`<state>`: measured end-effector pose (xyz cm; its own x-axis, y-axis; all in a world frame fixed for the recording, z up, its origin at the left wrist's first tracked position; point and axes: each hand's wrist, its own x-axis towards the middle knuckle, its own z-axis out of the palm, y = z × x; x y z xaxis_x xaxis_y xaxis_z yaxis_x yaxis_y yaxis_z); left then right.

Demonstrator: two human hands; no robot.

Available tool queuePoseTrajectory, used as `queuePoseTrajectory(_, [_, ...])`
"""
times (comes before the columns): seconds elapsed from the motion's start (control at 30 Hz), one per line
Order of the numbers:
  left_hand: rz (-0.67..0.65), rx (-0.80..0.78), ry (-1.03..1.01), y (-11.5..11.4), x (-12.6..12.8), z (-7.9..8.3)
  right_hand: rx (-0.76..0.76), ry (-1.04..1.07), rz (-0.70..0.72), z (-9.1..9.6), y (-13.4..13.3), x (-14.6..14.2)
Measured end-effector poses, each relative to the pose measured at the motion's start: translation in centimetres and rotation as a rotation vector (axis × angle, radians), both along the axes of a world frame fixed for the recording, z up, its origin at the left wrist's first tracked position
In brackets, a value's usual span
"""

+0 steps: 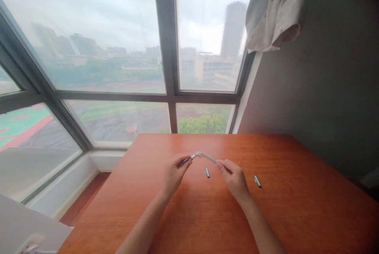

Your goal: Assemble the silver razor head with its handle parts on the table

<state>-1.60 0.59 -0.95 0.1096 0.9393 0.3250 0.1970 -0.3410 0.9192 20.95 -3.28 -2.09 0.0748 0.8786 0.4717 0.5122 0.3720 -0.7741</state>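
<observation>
My left hand is closed around a slim silver-and-dark handle, which slants up to the right. In my right hand, thumb and fingers pinch a pale, slender stick near its lower end. The upper ends of the two pieces meet above the table, forming a shallow peak; whether they are joined there is too small to tell. Below them on the tabletop lies a small green-and-dark bar, resembling a razor cartridge. A similar bar rests to the right of my right hand.
The glossy reddish-brown wooden table stretches beneath both arms. Large windows with grey frames stand behind it. At upper right hangs a light-coloured garment beside a dark wall. A white ledge occupies the lower left.
</observation>
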Motion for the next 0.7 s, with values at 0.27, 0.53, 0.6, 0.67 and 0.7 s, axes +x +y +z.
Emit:
queuePoseTrajectory(0.27, [0.064, -0.119, -0.106, -0.13, 0.35, 0.19, 0.106, -0.11, -0.026, -0.08, -0.08, -0.32])
queuePoseTrajectory(0.53, [0.112, -0.133, -0.161, -0.31, 0.29, 0.82, 0.143, -0.071, -0.108, -0.04, -0.09, 0.06])
queuePoseTrajectory(0.6, [0.108, -0.142, -0.158, -0.34, 0.38, 0.77, 0.146, -0.068, -0.069, -0.16, -0.05, -0.09])
queuePoseTrajectory(0.67, [0.1, -0.151, -0.157, -0.37, 0.55, 0.63, 0.152, -0.093, -0.051, -0.39, 0.02, -0.3])
queuePoseTrajectory(0.7, [0.096, -0.154, -0.159, -0.39, 0.64, 0.53, 0.153, -0.103, -0.054, -0.51, 0.05, -0.39])
